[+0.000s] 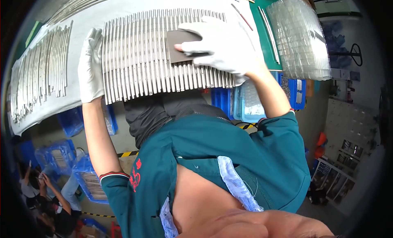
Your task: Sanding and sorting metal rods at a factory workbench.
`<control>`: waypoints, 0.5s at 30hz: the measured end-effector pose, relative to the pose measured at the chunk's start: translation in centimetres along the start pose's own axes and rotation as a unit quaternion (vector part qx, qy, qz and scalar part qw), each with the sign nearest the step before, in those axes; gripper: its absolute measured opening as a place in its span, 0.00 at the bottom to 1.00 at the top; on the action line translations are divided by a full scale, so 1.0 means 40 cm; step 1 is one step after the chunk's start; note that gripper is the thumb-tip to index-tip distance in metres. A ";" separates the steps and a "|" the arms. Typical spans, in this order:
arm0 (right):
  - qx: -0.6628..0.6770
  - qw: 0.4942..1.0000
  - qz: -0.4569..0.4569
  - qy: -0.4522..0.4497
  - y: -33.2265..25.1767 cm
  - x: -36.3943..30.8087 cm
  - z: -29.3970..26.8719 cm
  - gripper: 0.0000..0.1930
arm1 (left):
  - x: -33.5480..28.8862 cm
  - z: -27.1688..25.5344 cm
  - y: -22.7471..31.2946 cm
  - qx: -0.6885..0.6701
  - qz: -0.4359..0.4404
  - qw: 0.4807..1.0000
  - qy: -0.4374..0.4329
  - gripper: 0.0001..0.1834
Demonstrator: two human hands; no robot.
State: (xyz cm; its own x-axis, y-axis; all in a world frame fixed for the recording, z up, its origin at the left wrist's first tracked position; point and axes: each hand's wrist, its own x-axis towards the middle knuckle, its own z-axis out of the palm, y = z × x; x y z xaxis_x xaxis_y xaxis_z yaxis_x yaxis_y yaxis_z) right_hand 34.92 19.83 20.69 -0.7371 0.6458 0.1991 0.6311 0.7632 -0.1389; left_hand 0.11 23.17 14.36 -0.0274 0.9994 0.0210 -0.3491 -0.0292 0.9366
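A row of slim silvery metal rods (137,54) lies side by side on the white-covered table in front of me. My left hand (91,66), in a white glove, is stretched flat along the row's left edge, fingers straight and holding nothing. Toward the right of the row, my gloved right hand (221,43) grips a flat, square grey-brown sheet (177,41) that looks like sandpaper and presses it on the rods. One bare fingertip pokes from that glove onto the sheet. The palm and part of the sheet's right side are hidden.
More metal rods (45,62) lie at the left on the white cloth (86,17). Stacked clear plastic trays (299,37) stand at the right beside a green mat (264,37). Blue bins (297,93) sit below the table edge. People (53,193) are at the lower left.
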 end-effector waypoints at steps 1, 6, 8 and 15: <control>0.021 1.000 -0.002 -0.020 0.016 -0.018 -0.023 0.25 | 0.000 0.000 0.001 0.003 0.004 1.000 -0.005 0.38; 0.169 0.955 0.221 -0.106 0.046 -0.126 -0.092 0.26 | -0.005 -0.010 -0.014 -0.020 0.014 0.999 -0.028 0.37; 0.087 0.983 0.148 -0.069 0.020 -0.087 -0.055 0.24 | 0.003 -0.010 -0.019 -0.003 0.005 1.000 -0.014 0.35; 0.080 0.996 0.027 -0.001 0.003 0.124 0.048 0.24 | -0.050 0.045 0.047 0.478 0.101 0.869 -0.083 0.32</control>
State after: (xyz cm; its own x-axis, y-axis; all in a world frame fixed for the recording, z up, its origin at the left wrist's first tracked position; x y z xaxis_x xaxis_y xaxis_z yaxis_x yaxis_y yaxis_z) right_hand 30.87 23.19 19.80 -0.7042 0.6853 0.1856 0.6227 0.7217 -0.3022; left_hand 1.17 21.17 16.71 0.1660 0.9668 0.1942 0.5868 -0.2551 0.7685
